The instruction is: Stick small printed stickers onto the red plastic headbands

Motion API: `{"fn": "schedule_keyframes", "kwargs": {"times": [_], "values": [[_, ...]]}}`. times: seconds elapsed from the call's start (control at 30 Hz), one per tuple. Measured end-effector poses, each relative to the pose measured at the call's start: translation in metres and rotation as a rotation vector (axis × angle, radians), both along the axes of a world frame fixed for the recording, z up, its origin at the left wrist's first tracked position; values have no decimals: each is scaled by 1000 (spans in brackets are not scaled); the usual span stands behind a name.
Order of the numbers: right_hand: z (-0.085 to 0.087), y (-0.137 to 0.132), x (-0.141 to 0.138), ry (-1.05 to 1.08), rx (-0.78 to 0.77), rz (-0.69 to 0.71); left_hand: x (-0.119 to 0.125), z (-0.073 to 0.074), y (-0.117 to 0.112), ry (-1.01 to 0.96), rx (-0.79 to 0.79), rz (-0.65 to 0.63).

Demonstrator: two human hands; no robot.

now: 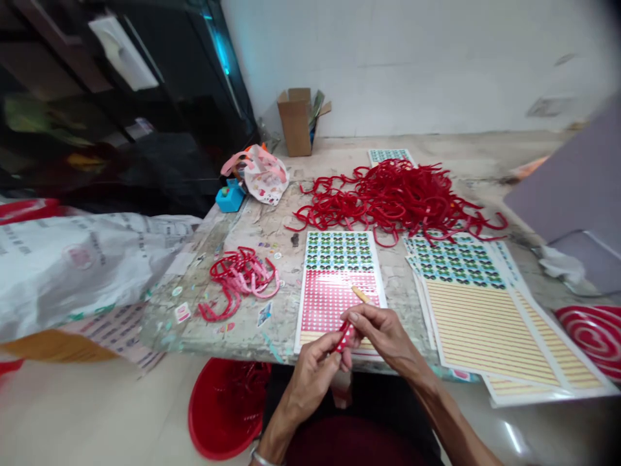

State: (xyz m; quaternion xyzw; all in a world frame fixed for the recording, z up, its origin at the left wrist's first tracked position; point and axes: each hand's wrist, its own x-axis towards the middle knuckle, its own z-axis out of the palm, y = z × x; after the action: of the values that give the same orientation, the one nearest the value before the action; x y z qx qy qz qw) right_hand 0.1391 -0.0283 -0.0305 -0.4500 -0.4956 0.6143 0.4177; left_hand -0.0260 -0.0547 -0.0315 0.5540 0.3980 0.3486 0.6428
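The left hand (313, 382) and right hand (385, 333) close tightly around a red plastic headband (343, 338), a wooden stick (360, 294) jutting from the right grip above the pink heart sticker sheet (334, 301). A slipping pinch could spring the headband loose; if knocked, the tangled headband pile (392, 200) at upper centre could spill across the sheet.

Worn work table (220, 340), piled red headbands (392, 200), sticker sheets (485, 323)

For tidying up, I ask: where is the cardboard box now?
In the head view, the open cardboard box stands at the far edge of the table, by the white wall.
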Motion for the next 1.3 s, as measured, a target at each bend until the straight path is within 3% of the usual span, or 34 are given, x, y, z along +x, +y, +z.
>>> {"fn": "schedule_keyframes", "kwargs": {"times": [0.13,0.23,0.3,0.37,0.5,0.63,0.77,0.97,1.13,1.2,1.3], "values": [[-4,4,0,24,-59,53,-1,-5,1,63,-4,-52],[-10,18,12,-86,24,43,-5,-9,6,180,58,-57],[-15,37,31,-316,188,-50,-13,-14,16,322,161,59],[-22,65,55,-610,339,-258,-26,-23,31,479,355,262],[-36,123,95,-719,369,-453,-58,-41,71,734,672,513],[-45,148,107,-717,354,-507,-72,-43,88,918,836,649],[-40,135,113,-605,333,-555,-60,-33,75,859,795,552],[-11,86,115,-311,195,-501,-9,-17,57,510,513,439],[-2,61,81,105,-48,-281,21,0,51,303,429,327],[-3,58,64,325,-198,-192,23,4,48,284,417,304],[-7,58,45,468,-320,-128,20,6,44,255,386,269]]}}
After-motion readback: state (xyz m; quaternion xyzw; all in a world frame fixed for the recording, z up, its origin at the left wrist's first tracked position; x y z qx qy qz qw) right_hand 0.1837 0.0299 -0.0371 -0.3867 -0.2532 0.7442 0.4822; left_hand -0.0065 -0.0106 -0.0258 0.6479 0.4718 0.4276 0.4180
